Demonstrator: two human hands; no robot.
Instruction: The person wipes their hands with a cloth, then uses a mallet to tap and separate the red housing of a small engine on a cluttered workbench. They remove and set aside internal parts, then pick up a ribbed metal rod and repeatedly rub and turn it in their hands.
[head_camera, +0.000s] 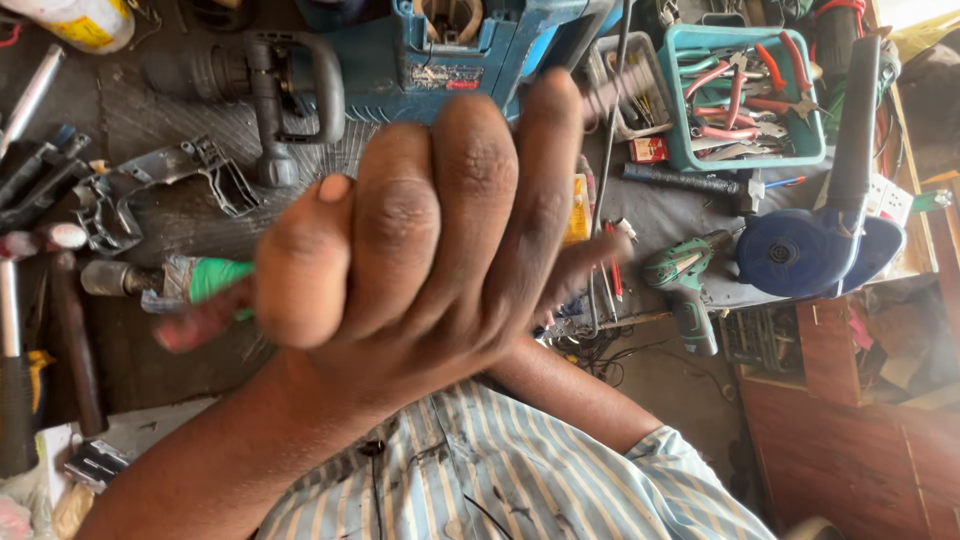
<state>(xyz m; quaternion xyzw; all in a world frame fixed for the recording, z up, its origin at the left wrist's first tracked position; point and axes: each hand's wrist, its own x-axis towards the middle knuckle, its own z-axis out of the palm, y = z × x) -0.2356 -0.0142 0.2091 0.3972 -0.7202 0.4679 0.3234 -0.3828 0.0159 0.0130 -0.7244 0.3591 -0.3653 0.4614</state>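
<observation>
**Hands clasped close over a crowded tool desk**

Two hands fill the middle of the view, pressed together right under the camera. The left hand (400, 250) lies on top, its fingers (470, 190) curled shut over the right hand (570, 270), of which only a few blurred fingertips poke out on the far side (whether that hand is open or closed I cannot tell). Nothing shows clearly between them.

Behind them, on the dark desk (170, 120), the biggest thing is a blue power tool body (450, 50), then a blue blower (820, 240) with a long black nozzle. A teal tray (745, 150) holds red-handled pliers. Smaller still: a green cordless drill (685, 275), a green-taped handle (200, 280), and a small red box (648, 150) beside the tray.
</observation>
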